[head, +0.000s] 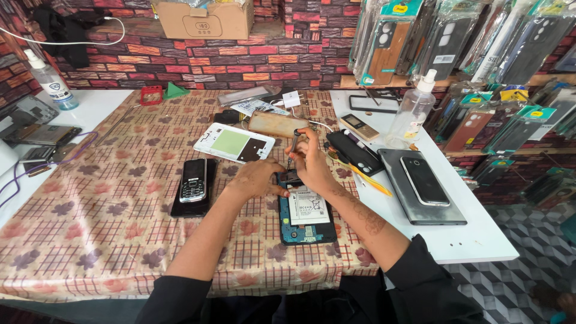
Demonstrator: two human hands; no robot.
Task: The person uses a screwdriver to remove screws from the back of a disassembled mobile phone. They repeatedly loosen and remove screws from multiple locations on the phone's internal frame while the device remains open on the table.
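Note:
An opened smartphone (306, 225) lies on the patterned tablecloth (114, 198), its blue inner frame and white battery (307, 207) showing. My left hand (257, 177) presses on the phone's top left corner. My right hand (311, 161) holds a small screwdriver (293, 147) upright, its tip down at the phone's top edge. A white phone back frame (234, 144) with a green panel lies just beyond my hands.
A small keypad phone (194, 180) rests on a dark phone at left. A tablet (420, 192) with a black phone on it, a yellow tool (366, 176), a spray bottle (414, 111) and hanging phone cases (456, 36) stand at right. Another bottle (51, 81) is far left.

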